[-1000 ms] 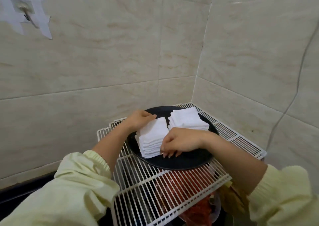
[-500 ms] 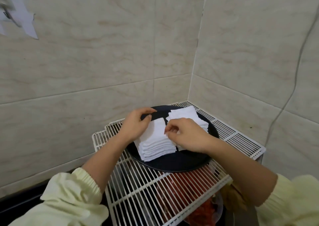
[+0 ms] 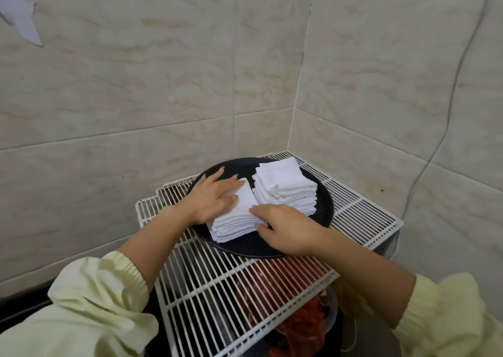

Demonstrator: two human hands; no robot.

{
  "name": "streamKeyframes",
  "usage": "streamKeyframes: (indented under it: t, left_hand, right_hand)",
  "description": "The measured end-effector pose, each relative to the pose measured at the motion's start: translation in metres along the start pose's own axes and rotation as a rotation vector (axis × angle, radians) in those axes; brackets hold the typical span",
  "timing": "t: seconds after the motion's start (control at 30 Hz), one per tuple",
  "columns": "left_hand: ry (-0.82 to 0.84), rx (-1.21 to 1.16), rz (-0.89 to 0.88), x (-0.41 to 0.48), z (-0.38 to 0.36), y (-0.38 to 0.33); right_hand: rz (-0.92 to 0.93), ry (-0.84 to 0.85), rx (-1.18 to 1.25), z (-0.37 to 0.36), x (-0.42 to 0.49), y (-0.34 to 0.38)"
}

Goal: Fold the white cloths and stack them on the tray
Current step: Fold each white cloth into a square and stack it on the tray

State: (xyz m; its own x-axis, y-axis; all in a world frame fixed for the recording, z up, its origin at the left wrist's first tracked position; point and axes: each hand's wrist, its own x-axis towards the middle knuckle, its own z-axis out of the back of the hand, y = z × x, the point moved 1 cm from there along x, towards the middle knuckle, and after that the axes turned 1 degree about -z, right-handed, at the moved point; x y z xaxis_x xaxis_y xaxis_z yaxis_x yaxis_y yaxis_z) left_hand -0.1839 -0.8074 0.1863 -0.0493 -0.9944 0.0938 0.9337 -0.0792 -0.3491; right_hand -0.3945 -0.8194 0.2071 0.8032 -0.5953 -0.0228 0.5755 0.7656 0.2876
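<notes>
Holding two folded-cloth stacks (image 3: 285, 185), black tray (image 3: 325, 209); left hand (image 3: 212, 196), right hand (image 3: 288, 228) open-fingered on nearer stack (image 3: 236, 222).

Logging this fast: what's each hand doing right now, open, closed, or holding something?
Left hand: open, pressing flat on the near cloth stack.
Right hand: open, fingers touching that stack's right edge.

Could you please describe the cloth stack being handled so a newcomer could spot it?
In the tiled corner, a wire rack carries a black tray. Of its two white stacks, it is the nearer stack: left hand on top, right hand at its side.
</notes>
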Motion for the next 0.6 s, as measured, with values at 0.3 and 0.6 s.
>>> streamKeyframes:
  t: [0.3,0.6]
  left_hand:
    - [-0.279,-0.821,0.252,0.027,0.013,-0.085]
    - [-0.477,-1.454,0.677,0.062,-0.040,-0.128]
  right_hand:
    - [-0.145,-0.401,0.582,0.074,0.023,-0.062]
    - [-0.495,-0.241,1.195,0.045,0.044,-0.133]
